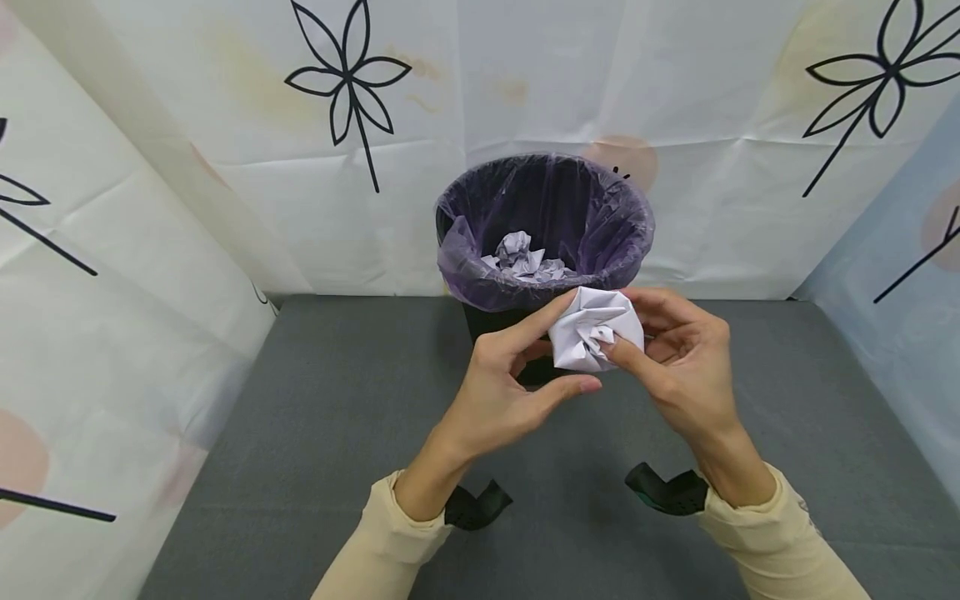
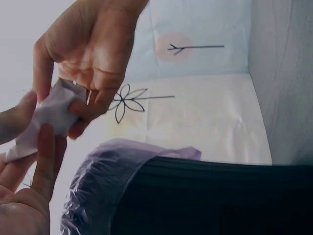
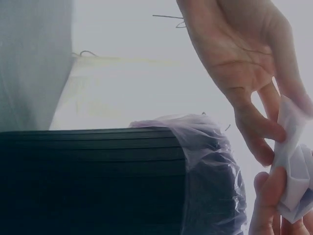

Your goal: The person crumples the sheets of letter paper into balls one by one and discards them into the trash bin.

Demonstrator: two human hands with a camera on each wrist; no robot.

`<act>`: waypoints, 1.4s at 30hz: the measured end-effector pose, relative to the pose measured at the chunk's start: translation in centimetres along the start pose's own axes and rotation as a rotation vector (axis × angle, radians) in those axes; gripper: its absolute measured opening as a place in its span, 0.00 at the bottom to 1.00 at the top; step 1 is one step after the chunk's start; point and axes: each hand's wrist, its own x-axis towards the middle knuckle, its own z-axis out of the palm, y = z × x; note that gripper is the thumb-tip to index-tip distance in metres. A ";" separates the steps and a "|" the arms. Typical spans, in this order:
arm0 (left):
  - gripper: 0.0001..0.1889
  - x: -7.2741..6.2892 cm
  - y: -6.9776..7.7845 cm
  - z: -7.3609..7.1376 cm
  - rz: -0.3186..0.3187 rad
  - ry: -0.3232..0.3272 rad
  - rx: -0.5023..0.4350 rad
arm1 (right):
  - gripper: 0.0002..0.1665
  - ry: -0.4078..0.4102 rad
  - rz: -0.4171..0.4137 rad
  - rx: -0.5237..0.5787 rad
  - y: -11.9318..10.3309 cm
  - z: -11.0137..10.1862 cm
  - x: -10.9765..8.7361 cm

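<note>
A crumpled piece of white paper (image 1: 596,331), folded into a rough ball, is between both hands in front of the bin. My right hand (image 1: 686,367) pinches it, thumb pressed on its creased front and fingers behind. On the other side, my left hand (image 1: 498,387) holds the paper's left edge with bent fingers, its thumb stretched along below. The right wrist view shows the left hand's fingertips (image 3: 271,129) against the paper (image 3: 293,171). In the left wrist view, fingers of both hands surround the paper (image 2: 56,110).
Behind the hands stands a black bin (image 2: 220,200) lined with a translucent purple bag (image 1: 468,258). Several crumpled white papers (image 1: 525,260) lie inside it. A grey surface (image 1: 337,417) lies underneath, with flower-printed white cloth (image 1: 225,125) at the back and sides. Black straps (image 1: 480,504) hang at both wrists.
</note>
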 end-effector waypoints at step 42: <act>0.19 -0.1 -0.7 -0.7 -0.012 0.142 0.057 | 0.46 -0.334 -0.045 0.035 -0.3 -1.1 -0.5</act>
